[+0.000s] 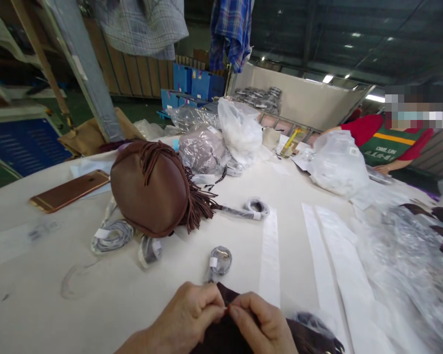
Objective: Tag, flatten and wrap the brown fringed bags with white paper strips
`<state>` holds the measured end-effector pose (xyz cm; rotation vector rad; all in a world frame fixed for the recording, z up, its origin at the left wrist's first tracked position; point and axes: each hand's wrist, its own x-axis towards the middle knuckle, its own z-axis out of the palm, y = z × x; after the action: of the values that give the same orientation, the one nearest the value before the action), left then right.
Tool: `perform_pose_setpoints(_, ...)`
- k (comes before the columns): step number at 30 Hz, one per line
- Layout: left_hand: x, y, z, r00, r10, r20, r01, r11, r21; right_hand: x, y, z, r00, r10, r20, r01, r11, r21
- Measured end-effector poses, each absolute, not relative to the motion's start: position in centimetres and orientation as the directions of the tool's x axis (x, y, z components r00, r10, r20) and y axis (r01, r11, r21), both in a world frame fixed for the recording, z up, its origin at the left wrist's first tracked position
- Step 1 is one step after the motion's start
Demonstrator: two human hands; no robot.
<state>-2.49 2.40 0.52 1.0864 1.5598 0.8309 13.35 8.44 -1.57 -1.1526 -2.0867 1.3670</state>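
Note:
At the bottom edge my left hand [186, 317] and my right hand [260, 324] meet, both with fingers pinched closed on a dark brown bag [229, 339] that lies mostly under them. Just beyond my hands a small coiled strap in clear wrap [218, 260] rests on the white table [40, 290]. Further back lies a round brown leather bag with fringe [151, 189].
More wrapped strap coils [110, 235] lie left of the fringed bag, another [256, 207] to its right. A phone [69, 191] is at the left. White paper strips [269, 255] and clear plastic bags [402, 265] cover the right. A person in red [387, 140] works at the far right.

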Motion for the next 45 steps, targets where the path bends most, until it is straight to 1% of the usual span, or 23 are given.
perform_pose_setpoints(1, -2.8, 2.6, 0.3, -0.105, 0.924, -0.367, 0.217, 0.382, 0.898, 13.1, 8.8, -1.6, -0.570, 0.804, -0.167, 0.424, 0.114, -0.898)
perform_pose_setpoints(3, -3.3, 2.9, -0.2, -0.179, 0.908, -0.380, 0.214, 0.413, 0.885, 12.9, 9.5, -1.7, -0.556, 0.797, -0.236, 0.397, 0.006, -0.918)
perform_pose_setpoints(5, -3.7, 3.2, -0.7, -0.282, 0.886, -0.368, 0.306, 0.447, 0.841, 12.7, 10.1, -1.7, -0.561, 0.781, -0.273, 0.381, -0.049, -0.923)
perform_pose_setpoints(8, -3.6, 3.9, -1.3, -0.389, 0.862, -0.326, 0.537, 0.499, 0.680, 12.7, 10.5, -1.7, -0.564, 0.761, -0.320, 0.402, -0.085, -0.912)
perform_pose_setpoints(10, -3.3, 4.6, -1.5, -0.387, 0.848, -0.362, 0.615, 0.530, 0.584, 12.7, 10.7, -1.7, -0.567, 0.753, -0.332, 0.414, -0.088, -0.906)
perform_pose_setpoints(11, -3.1, 5.0, -1.6, -0.379, 0.840, -0.388, 0.628, 0.542, 0.559, 12.6, 10.7, -1.7, -0.574, 0.750, -0.328, 0.417, -0.077, -0.906)
perform_pose_setpoints(14, -3.1, 6.3, -1.6, -0.355, 0.831, -0.428, 0.623, 0.551, 0.555, 12.3, 10.9, -1.5, -0.615, 0.727, -0.306, 0.420, -0.026, -0.907)
perform_pose_setpoints(20, -3.8, 7.1, -1.4, -0.295, 0.864, -0.408, 0.611, 0.499, 0.614, 11.3, 11.2, -1.0, -0.676, 0.675, -0.296, 0.421, 0.023, -0.907)
perform_pose_setpoints(23, -3.6, 7.1, -1.4, -0.323, 0.859, -0.397, 0.585, 0.511, 0.630, 11.3, 11.2, -1.1, -0.697, 0.669, -0.257, 0.407, 0.074, -0.911)
perform_pose_setpoints(26, -3.5, 7.1, -1.6, -0.357, 0.845, -0.398, 0.522, 0.534, 0.665, 11.4, 11.1, -1.2, -0.754, 0.645, -0.129, 0.321, 0.189, -0.928)
perform_pose_setpoints(28, -3.4, 7.0, -1.8, -0.370, 0.826, -0.426, 0.442, 0.559, 0.702, 11.4, 11.0, -1.2, -0.783, 0.618, -0.075, 0.269, 0.227, -0.936)
perform_pose_setpoints(30, -3.4, 6.8, -2.0, -0.374, 0.805, -0.460, 0.346, 0.581, 0.737, 11.3, 10.9, -1.3, -0.800, 0.591, -0.101, 0.283, 0.223, -0.933)
perform_pose_setpoints(33, -3.1, 6.3, -2.5, -0.379, 0.790, -0.482, 0.228, 0.584, 0.779, 11.1, 10.9, -1.3, -0.788, 0.588, -0.180, 0.365, 0.212, -0.906)
perform_pose_setpoints(37, -2.7, 5.4, -3.2, -0.422, 0.771, -0.477, 0.056, 0.547, 0.835, 10.6, 11.3, -1.0, -0.781, 0.593, -0.196, 0.411, 0.252, -0.876)
perform_pose_setpoints(39, -2.5, 5.1, -3.6, -0.454, 0.757, -0.470, -0.034, 0.512, 0.858, 10.3, 11.5, -0.9, -0.780, 0.583, -0.227, 0.442, 0.257, -0.859)
perform_pose_setpoints(42, -2.4, 5.0, -3.8, -0.493, 0.747, -0.447, -0.062, 0.482, 0.874, 10.2, 11.7, -0.8, -0.747, 0.589, -0.307, 0.513, 0.217, -0.831)
perform_pose_setpoints(45, -2.4, 5.0, -3.8, -0.497, 0.747, -0.441, -0.064, 0.475, 0.878, 10.0, 11.7, -0.8, -0.730, 0.587, -0.350, 0.549, 0.199, -0.812)
